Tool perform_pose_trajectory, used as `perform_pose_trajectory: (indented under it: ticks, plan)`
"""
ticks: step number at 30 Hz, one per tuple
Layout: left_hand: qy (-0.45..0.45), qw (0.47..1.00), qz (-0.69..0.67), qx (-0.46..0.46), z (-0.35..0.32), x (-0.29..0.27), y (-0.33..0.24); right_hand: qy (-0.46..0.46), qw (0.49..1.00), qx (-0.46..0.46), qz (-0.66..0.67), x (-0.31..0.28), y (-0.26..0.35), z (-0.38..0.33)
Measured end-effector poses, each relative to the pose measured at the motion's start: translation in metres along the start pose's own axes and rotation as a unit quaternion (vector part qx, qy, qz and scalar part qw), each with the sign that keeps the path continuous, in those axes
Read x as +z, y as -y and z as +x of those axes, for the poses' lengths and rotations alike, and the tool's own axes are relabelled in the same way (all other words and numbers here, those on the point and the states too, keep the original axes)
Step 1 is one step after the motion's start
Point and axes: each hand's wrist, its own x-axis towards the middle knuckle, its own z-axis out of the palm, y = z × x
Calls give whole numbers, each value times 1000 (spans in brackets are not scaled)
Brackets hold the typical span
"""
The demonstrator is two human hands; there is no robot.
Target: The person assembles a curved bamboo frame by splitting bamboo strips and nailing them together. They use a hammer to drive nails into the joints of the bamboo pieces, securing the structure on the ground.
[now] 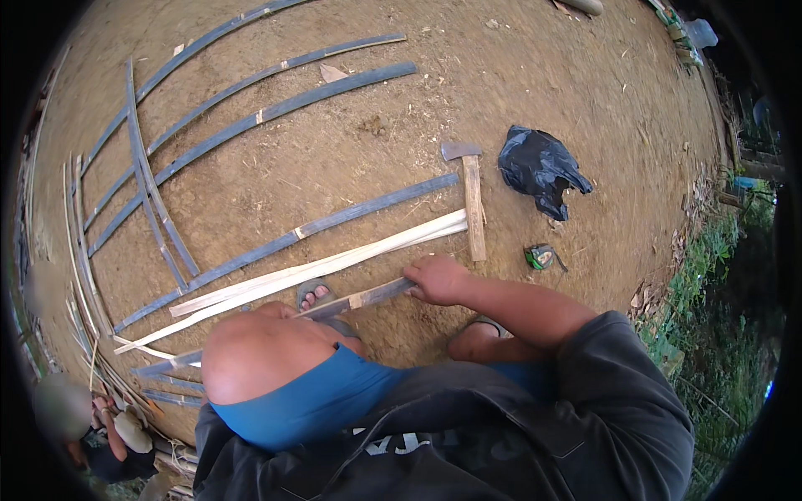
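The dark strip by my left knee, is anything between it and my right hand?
Nothing visible: your right hand is on the dark strip, at its right end. Farther left, your left knee blocks the view, so I can't tell there.

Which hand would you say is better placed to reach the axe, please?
Probably the right hand: though holding the dark strip, it is close to the axe handle. The left hand, mostly hidden, is farther away.
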Motion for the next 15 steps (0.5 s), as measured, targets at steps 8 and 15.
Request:
perform_pose_trajectory:
  ticks: [8, 15]
  plan:
    - [-342, 917, 148, 145, 56, 17, 33, -11, 992, 104, 68, -4, 11, -3]
    - [-605, 768, 67, 200, 49, 14, 7, -230, 960, 107, 115, 20, 21, 5]
